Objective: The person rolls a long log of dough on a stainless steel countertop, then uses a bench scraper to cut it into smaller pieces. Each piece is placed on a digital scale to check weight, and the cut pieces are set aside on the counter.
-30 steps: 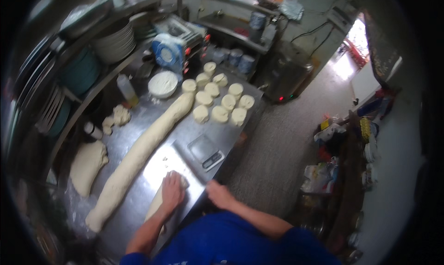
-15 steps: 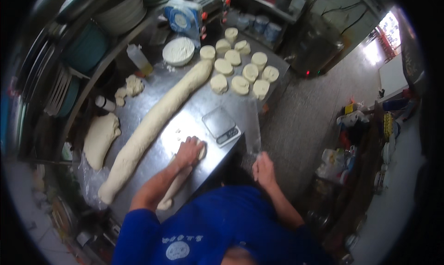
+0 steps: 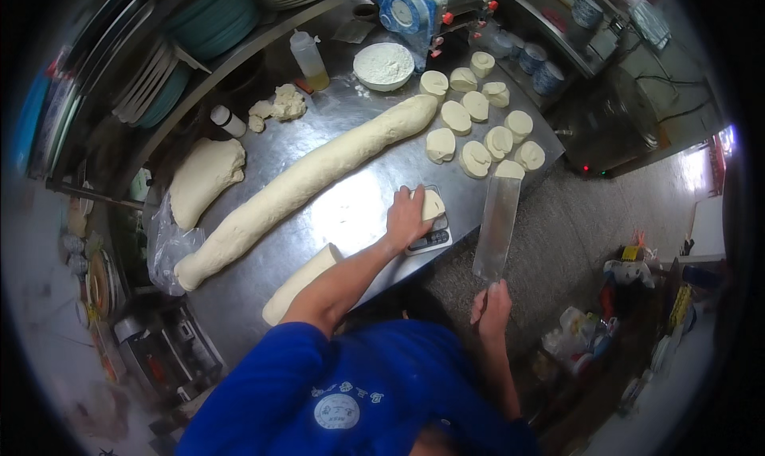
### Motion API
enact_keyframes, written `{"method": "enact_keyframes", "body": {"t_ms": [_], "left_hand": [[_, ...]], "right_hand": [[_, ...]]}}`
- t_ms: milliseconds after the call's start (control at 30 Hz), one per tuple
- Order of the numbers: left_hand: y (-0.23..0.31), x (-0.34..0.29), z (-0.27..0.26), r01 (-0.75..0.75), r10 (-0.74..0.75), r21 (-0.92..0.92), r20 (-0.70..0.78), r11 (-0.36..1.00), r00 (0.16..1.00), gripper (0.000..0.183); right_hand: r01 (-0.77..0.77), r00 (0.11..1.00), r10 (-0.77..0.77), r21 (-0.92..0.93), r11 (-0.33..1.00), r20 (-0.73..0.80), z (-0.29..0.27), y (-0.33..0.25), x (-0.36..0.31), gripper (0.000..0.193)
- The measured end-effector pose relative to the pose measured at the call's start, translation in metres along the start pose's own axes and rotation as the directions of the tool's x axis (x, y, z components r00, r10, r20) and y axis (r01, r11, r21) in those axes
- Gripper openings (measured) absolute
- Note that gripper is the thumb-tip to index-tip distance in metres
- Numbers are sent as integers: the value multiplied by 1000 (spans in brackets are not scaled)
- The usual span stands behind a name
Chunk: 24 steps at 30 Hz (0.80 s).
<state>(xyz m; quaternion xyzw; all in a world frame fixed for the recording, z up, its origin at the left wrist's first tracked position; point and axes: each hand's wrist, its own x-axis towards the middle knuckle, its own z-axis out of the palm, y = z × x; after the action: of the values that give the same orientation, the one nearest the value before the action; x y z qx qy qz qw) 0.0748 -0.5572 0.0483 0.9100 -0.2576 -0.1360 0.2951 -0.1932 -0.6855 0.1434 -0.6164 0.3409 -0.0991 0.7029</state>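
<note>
My left hand (image 3: 406, 219) has its fingers around a cut piece of dough (image 3: 433, 206), which is over or on the small kitchen scale (image 3: 437, 239); the contact underneath is hidden. My right hand (image 3: 494, 306) is closed on a wide-bladed knife (image 3: 498, 227), its handle hidden in the fist and the blade pointing away along the table's right edge. A short dough roll (image 3: 303, 285) lies under my left forearm. Beyond it, a long dough roll (image 3: 311, 183) stretches diagonally. Several cut dough pieces (image 3: 476, 160) are grouped at the far right, one by the blade's far end.
A bowl of flour (image 3: 383, 64), a squeeze bottle (image 3: 309, 61) and a blue-faced machine (image 3: 405, 13) stand at the back. At left are a large dough slab (image 3: 205, 179), dough scraps (image 3: 280, 107) and a white-capped bottle (image 3: 228, 121). Stacked plates (image 3: 209, 19) fill the shelf.
My left hand has moved from the near short roll to the scale, with a dough piece in it. My right hand still holds the knife. The whole view has shifted.
</note>
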Motion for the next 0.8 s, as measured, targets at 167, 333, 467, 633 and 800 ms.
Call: {"method": "enact_keyframes", "body": {"t_ms": [167,333,467,633,800], "left_hand": [[-104,-23,5,-179,146,-123,-238,976,960,63],[-171,-25,-42,43,-27,324,-52,945,998,30],[-207,-30,-33,87,-77,251,-48,964,996,14],[-164,-3,-24,101,-106,-121,-37,988,994,25],[-86,15,-30,17,-40,-349,-59,937,997,20]], "right_hand": [[-18,1000,18,14,1000,-1,0,1,2,30],[-17,999,19,36,999,-35,1,-4,-1,31],[-25,999,25,9,1000,-42,10,-16,-4,30],[5,999,-7,-36,999,-45,15,-16,-11,29],[-14,999,12,-40,999,-39,23,-22,-18,29]]}}
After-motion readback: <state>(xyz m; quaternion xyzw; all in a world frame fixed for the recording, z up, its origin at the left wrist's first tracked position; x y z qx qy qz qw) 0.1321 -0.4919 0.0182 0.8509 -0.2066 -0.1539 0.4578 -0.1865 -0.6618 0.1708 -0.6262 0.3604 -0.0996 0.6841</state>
